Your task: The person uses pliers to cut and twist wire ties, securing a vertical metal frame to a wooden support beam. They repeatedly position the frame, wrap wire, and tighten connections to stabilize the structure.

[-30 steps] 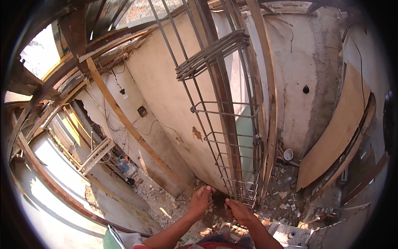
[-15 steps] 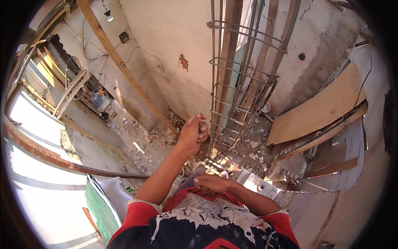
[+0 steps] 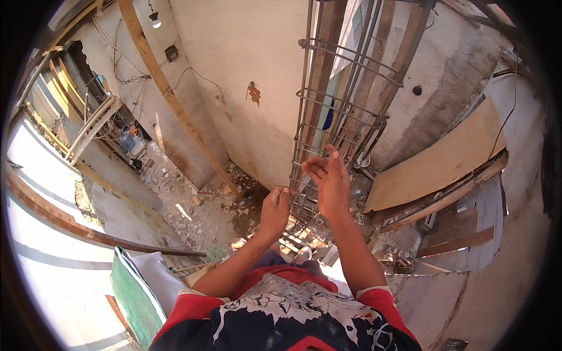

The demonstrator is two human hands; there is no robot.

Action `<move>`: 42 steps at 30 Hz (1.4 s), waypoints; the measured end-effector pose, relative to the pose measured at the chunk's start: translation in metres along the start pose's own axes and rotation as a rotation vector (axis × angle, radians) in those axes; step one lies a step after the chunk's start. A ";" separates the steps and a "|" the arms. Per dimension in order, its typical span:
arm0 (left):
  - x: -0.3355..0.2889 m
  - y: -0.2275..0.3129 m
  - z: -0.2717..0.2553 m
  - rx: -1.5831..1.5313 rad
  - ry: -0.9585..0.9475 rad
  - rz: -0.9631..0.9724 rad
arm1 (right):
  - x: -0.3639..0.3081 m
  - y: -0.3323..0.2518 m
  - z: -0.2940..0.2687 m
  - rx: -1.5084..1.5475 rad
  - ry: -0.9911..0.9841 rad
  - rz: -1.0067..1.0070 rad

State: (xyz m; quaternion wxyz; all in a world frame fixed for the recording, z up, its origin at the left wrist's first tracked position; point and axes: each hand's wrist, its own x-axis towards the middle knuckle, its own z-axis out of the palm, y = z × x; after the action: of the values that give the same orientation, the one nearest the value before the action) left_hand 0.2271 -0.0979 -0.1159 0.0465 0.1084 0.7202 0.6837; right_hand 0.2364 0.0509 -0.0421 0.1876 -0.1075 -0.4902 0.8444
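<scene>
A tall cage of steel reinforcing bars (image 3: pixel 300 93), tied with square stirrups, stands upright in front of me. My left hand (image 3: pixel 274 212) is closed in a fist at the left side of its lower part, thumb on top. Whatever it holds, if anything, is hidden. My right hand (image 3: pixel 331 186) is raised in front of the cage's lower right side, its fingers apart and curved to the left, with nothing visible in it. I cannot tell whether either hand touches the bars. A dark blue thing (image 3: pixel 328 117) shows through a gap behind the cage.
A long wooden beam (image 3: pixel 164 85) slants down at the left. Broken rubble (image 3: pixel 181 202) covers the floor. A bent brown board (image 3: pixel 433 158) leans at the right. A green sheet (image 3: pixel 136 292) stands at the lower left. A light bulb (image 3: pixel 156 22) hangs by the wall.
My right hand has risen from my waist to the cage and its fingers have spread. My left hand has dropped slightly, still closed. The blue thing has appeared behind the cage.
</scene>
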 end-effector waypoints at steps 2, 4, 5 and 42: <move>-0.019 0.006 -0.002 -0.031 -0.053 -0.108 | 0.018 0.001 0.004 0.055 0.082 -0.080; -0.024 0.015 -0.012 -0.180 -0.069 -0.274 | 0.023 0.013 0.000 -0.129 0.038 -0.189; -0.024 0.019 -0.016 -0.254 -0.077 -0.359 | 0.020 0.022 -0.002 -0.304 -0.016 -0.276; 0.061 0.101 -0.060 -0.906 0.126 0.049 | -0.043 -0.007 0.006 -0.838 -0.666 0.224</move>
State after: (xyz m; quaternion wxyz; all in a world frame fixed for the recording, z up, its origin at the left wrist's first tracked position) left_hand 0.1640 -0.1391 -0.0064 0.0288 0.0523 0.3472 0.9359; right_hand 0.2751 0.0311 -0.0329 -0.1276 0.0485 -0.8030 0.5801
